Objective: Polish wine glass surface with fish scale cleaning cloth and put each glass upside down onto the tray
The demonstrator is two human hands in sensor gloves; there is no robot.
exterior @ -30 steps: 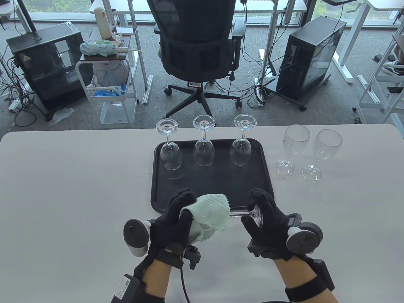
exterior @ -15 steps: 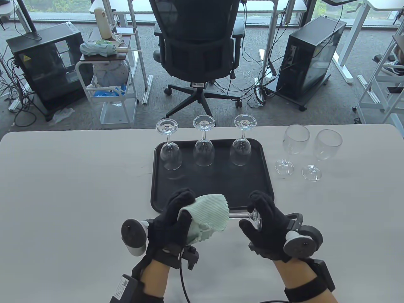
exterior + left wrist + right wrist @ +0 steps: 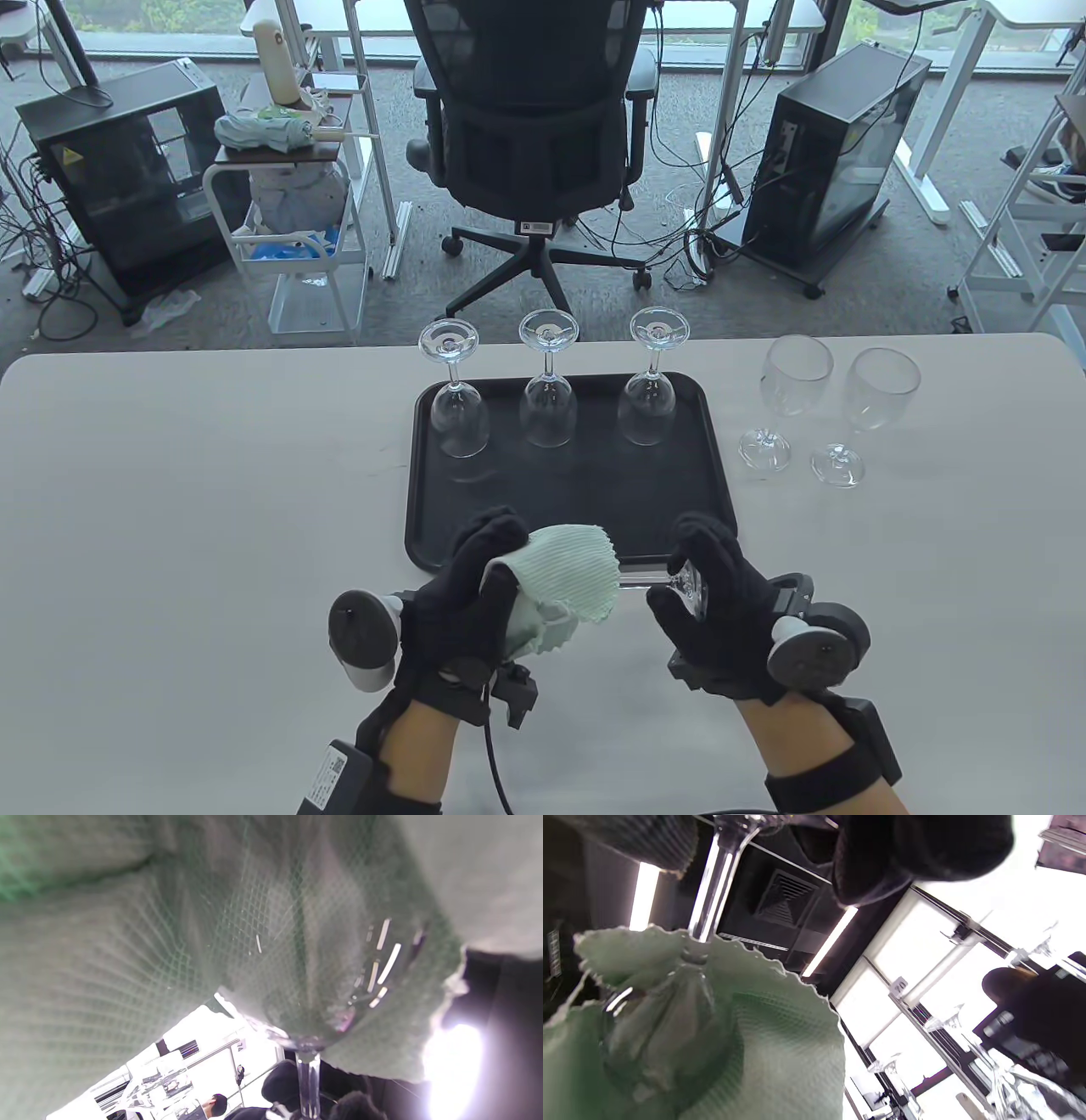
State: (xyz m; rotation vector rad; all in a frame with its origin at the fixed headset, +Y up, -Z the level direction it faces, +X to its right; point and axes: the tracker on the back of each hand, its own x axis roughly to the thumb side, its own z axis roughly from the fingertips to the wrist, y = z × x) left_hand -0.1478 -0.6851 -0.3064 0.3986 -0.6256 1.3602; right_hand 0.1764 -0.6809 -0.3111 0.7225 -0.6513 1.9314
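I hold a wine glass (image 3: 653, 580) on its side just above the near edge of the black tray (image 3: 721, 475). My left hand (image 3: 484, 586) wraps the pale green cloth (image 3: 568, 573) round the bowl, which the cloth hides in the table view. My right hand (image 3: 704, 586) grips the foot and stem end. In the left wrist view the cloth (image 3: 169, 921) covers the bowl and the stem (image 3: 309, 1082) sticks out below. In the right wrist view the stem (image 3: 712, 887) runs up from the cloth (image 3: 734, 1043) to my fingers (image 3: 916, 844).
Three glasses stand upside down along the tray's far side (image 3: 461, 420) (image 3: 549, 412) (image 3: 648, 407). Two upright glasses (image 3: 789, 382) (image 3: 878, 395) stand on the table right of the tray. An office chair (image 3: 530, 127) is beyond the far table edge.
The cloth has shifted slightly round the bowl and both hands have moved a little; the glass stays where it was between them.
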